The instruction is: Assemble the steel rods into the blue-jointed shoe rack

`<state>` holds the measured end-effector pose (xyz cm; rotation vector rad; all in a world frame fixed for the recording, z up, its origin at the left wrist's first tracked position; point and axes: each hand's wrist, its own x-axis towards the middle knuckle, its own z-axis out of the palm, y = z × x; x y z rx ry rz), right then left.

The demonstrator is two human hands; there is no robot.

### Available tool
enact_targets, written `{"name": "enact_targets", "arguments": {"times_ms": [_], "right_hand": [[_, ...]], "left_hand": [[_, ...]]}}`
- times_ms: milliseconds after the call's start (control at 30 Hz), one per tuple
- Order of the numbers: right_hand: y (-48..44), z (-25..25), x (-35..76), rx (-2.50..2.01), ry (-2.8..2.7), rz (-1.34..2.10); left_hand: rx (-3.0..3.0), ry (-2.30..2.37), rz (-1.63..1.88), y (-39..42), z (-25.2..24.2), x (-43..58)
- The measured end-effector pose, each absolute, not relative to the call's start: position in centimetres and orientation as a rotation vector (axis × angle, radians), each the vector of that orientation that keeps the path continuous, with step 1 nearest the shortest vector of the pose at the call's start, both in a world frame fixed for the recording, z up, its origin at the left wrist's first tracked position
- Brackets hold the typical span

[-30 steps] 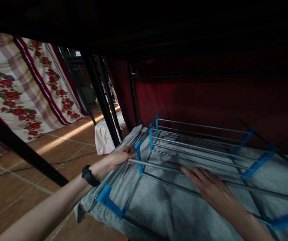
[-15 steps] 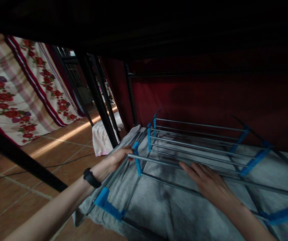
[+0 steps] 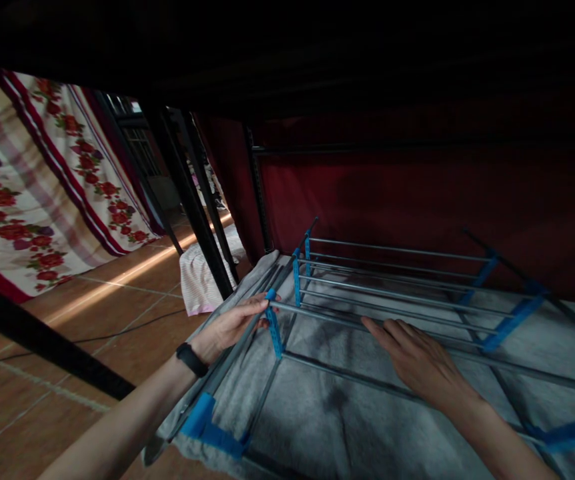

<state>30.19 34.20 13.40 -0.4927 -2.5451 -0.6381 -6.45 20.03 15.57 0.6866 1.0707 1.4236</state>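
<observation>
A rack frame of thin grey metal tubes and blue plastic connectors lies on a grey blanket (image 3: pixel 337 413). My left hand (image 3: pixel 240 323), with a black band at the wrist, pinches an upright blue connector (image 3: pixel 274 333) at the end of a metal tube (image 3: pixel 325 313). Farther along the same tube, my right hand (image 3: pixel 412 353) curls over it from above, index finger stretched along it; its thumb is hidden. Near the blanket's front edge sits a larger blue corner connector (image 3: pixel 212 430). Several parallel thin rods (image 3: pixel 397 287) span the frame behind my hands.
Black metal posts (image 3: pixel 187 200) stand left of the blanket, above a tiled floor (image 3: pixel 17 373) crossed by a dark cable. A floral cloth (image 3: pixel 57 193) hangs at far left. Dark red fabric (image 3: pixel 392 200) closes off the back. Something dark hangs low overhead.
My left hand has shifted a little to the right and its fingers now close nearer the top of the upright connector. My right hand stays almost in place on the tube.
</observation>
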Motion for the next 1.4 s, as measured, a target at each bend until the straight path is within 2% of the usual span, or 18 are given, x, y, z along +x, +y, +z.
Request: {"name": "enact_targets", "arguments": {"times_ms": [533, 733, 1400], "right_hand": [[34.4, 13.2, 29.8, -0.540, -2.538, -0.608], [34.2, 13.1, 29.7, -0.558, -2.513, -0.626], [34.2, 12.6, 29.8, -0.575, -2.601, -0.513]], "left_hand": [[0.545, 1.262, 1.365, 21.3, 17.0, -6.6], [0.510, 1.345, 1.448, 21.4, 17.9, -5.2], [0.622, 1.538, 1.426, 22.0, 17.5, -4.9]]}}
